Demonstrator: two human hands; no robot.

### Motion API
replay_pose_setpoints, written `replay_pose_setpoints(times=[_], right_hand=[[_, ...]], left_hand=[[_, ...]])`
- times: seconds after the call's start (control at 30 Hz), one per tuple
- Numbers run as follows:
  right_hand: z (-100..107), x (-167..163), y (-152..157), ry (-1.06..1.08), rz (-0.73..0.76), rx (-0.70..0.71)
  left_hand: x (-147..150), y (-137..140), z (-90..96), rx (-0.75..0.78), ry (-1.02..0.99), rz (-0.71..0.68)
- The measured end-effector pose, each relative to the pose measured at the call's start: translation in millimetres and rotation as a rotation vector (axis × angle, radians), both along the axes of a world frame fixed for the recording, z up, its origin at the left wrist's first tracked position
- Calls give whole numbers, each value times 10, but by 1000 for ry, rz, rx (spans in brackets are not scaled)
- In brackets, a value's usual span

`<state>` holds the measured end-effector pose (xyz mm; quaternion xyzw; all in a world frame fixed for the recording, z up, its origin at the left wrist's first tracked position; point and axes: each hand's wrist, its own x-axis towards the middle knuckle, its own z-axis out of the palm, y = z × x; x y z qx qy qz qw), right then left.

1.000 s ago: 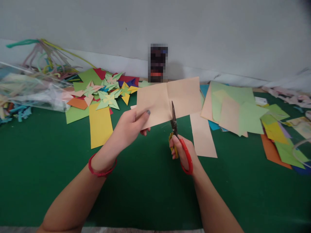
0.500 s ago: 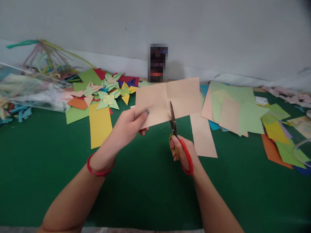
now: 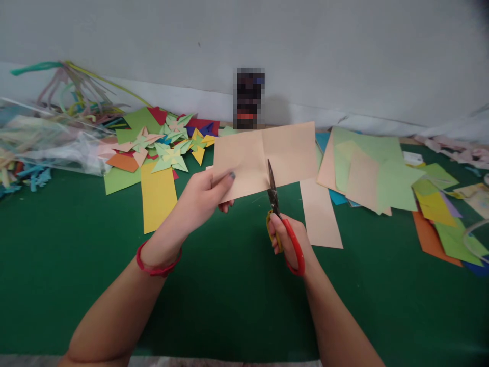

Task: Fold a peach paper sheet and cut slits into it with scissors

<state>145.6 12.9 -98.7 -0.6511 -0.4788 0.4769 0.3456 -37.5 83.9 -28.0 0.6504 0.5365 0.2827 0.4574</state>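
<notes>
My left hand [image 3: 208, 196] pinches the lower left part of a peach sheet of paper [image 3: 244, 158], thumb on top and fingers beneath. A crease runs down the sheet's middle, and it is held up over the table. In my right hand [image 3: 288, 237] is a pair of scissors [image 3: 272, 191] with one red and one yellow handle. Its dark blades point upward at the sheet's lower edge, close to the crease. Whether the paper lies between the blades is hard to tell. A peach paper strip [image 3: 323, 216] lies on the table behind my right hand.
Folded paper stars [image 3: 170, 155] and a yellow sheet [image 3: 158, 199] lie at the left on the green table [image 3: 229, 306]. A clear plastic bag [image 3: 57, 145] is at far left. Green and peach sheets [image 3: 397, 178] are piled at right. A pixelated dark object [image 3: 249, 99] stands against the wall.
Almost nothing differs. Both hands, the sheet and the scissors keep their places, with only a very slight shift of the whole view.
</notes>
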Motion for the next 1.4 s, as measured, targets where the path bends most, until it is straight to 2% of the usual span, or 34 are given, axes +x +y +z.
replay_pose_setpoints(times=[0.6, 1.1, 1.4], right_hand=[[22, -15, -10, -34, -19, 19], [43, -19, -12, -8, -54, -37], [-10, 29, -33, 2, -35, 18]], left_hand=[[-22, 5, 4, 20, 22, -8], [-23, 4, 6, 21, -15, -15], [-16, 5, 2, 23, -27, 3]])
